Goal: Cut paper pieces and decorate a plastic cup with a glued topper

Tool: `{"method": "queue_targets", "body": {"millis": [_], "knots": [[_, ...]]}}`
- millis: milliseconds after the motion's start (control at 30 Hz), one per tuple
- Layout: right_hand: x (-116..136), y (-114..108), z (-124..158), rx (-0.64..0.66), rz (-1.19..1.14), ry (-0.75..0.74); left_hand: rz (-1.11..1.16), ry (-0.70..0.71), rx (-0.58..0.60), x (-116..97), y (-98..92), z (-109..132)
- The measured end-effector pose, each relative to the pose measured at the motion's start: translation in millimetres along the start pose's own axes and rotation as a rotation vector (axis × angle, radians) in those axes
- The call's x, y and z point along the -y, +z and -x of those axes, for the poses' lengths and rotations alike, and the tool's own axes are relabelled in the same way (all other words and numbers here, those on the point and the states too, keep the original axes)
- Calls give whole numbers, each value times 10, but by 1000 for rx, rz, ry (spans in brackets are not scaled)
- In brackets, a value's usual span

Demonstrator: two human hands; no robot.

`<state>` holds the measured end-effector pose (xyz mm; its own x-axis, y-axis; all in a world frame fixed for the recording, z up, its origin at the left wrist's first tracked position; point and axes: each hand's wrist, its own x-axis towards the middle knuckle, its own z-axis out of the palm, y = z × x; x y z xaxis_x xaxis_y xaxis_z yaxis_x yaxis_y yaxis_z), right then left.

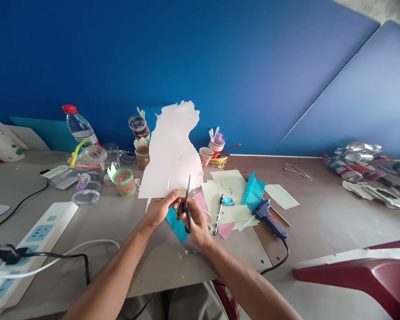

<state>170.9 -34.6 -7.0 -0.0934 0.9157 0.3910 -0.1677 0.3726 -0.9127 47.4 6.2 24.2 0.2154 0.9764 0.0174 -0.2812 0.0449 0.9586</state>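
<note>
My left hand [160,208] pinches the lower edge of a large white paper sheet [171,151] with an irregular cut outline, held upright above the table. My right hand [196,224] grips black-handled scissors [187,204], blades pointing up into the sheet's bottom edge. Both hands are closed. A teal paper piece [176,226] lies on the table under my hands, with small white paper scraps [186,252] nearby.
A blue glue gun [270,218] with a black cord, a pen [217,215], and pale green, pink and teal papers lie to the right. Cups, a water bottle [78,124] and plastic containers stand at the back left. A white power strip [36,235] lies at left, a dark red chair [370,275] at right.
</note>
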Motion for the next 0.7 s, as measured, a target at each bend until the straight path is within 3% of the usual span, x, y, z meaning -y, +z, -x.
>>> {"method": "queue_targets", "body": {"millis": [267, 533, 700], "knots": [[262, -63, 126, 78, 30, 87, -90, -24, 86, -133, -80, 34], [376, -216, 410, 87, 71, 111, -157, -11, 357, -169, -63, 77], [477, -173, 500, 65, 130, 112, -200, -65, 365, -271, -33, 133]]}}
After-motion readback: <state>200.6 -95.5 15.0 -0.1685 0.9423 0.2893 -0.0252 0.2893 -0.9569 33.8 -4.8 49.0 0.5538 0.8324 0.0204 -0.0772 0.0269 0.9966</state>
